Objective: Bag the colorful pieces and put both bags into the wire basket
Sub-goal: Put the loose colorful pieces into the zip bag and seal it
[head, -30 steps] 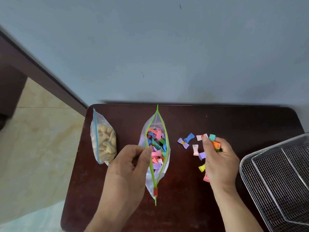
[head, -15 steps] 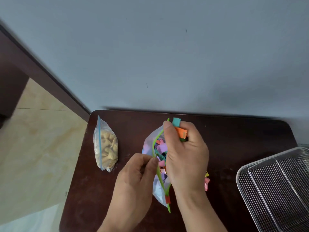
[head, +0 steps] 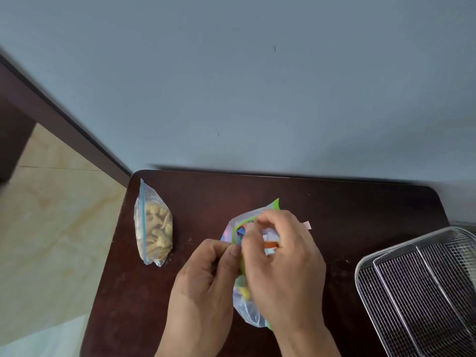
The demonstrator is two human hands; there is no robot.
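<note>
Head view: our left hand [head: 206, 276] pinches the green-zippered bag's [head: 247, 310] rim at mid-table. Our right hand [head: 280, 258], curled over its mouth, clutches colorful pieces [head: 270, 244]. The pasta bag [head: 154, 228] lies left, the wire basket [head: 422, 287] right.

No text, label, brand, number or sign can be read anywhere in the head view. The green-rimmed bag [head: 253, 314] and the blue-sealed bag [head: 152, 225] show bare clear plastic, and the wire basket [head: 422, 292], the tabletop [head: 347, 210] and the wall carry no writing.
</note>
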